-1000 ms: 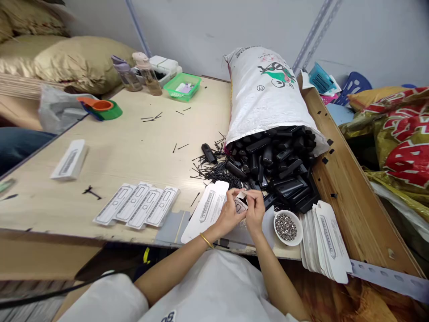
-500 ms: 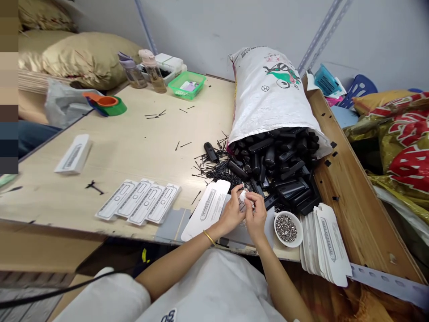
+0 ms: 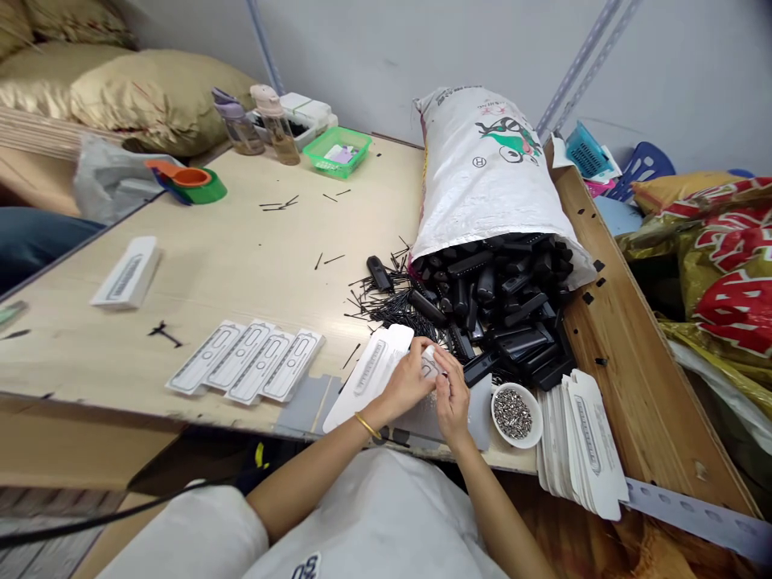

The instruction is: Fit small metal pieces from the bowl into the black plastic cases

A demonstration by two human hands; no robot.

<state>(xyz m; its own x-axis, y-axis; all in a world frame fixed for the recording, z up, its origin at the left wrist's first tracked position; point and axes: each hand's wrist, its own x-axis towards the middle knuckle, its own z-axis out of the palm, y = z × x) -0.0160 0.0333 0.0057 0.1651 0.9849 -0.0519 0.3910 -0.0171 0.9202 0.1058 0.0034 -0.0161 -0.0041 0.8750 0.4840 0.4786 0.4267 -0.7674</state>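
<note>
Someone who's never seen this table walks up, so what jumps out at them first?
Probably the big white sack lying on the right of the table, with black plastic pieces heaped at its open mouth. Next, the left hand and right hand holding a white carton near the table's front edge, with a bowl of shiny metal bits to their right.

Counting two hands (image 3: 451, 396) on one small white carton (image 3: 429, 363), then straight across to four printed boxes (image 3: 240, 354), side by side! Adding one standing box (image 3: 125, 275) farther left and one flat carton (image 3: 367, 375) near the left forearm. Up to two bottles (image 3: 281, 138), one green basket (image 3: 333, 166), one white sack (image 3: 479, 189). Down to one bowl (image 3: 536, 426). And far too many to number: metal bits (image 3: 512, 413), black cases (image 3: 523, 342), thin black sticks (image 3: 395, 304)!
</note>
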